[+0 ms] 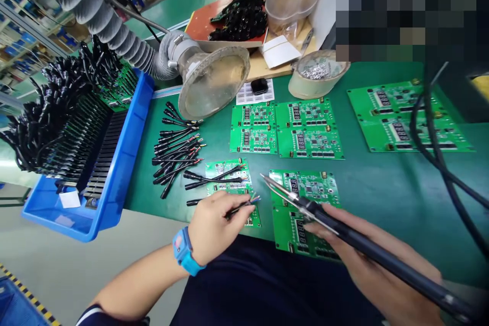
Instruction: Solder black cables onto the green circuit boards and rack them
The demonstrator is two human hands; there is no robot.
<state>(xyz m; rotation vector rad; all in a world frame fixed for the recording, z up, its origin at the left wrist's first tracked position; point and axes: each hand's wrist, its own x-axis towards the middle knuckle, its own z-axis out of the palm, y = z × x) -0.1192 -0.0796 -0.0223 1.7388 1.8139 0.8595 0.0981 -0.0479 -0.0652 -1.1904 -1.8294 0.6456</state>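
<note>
My left hand (219, 216) is closed on a short black cable whose bare coloured wire ends (255, 198) stick out past my fingertips. Beneath it lies a green circuit board (214, 168), partly hidden, with more black cables (216, 178) resting across it. A soldering iron (324, 219) is gripped in my right hand (367, 244), its metal tip pointing left toward the wire ends but apart from them. Under the iron sits another circuit board (280, 234) with digit displays, partly covered by my right hand.
Loose black cables (171, 150) lie left of the boards. A blue bin (110, 204) holds boards with cables. A fume extractor hood (214, 81) hangs over the bench beside a tape roll (317, 86). Further circuit boards (309, 130) lie behind; dark cords (439, 158) hang at right.
</note>
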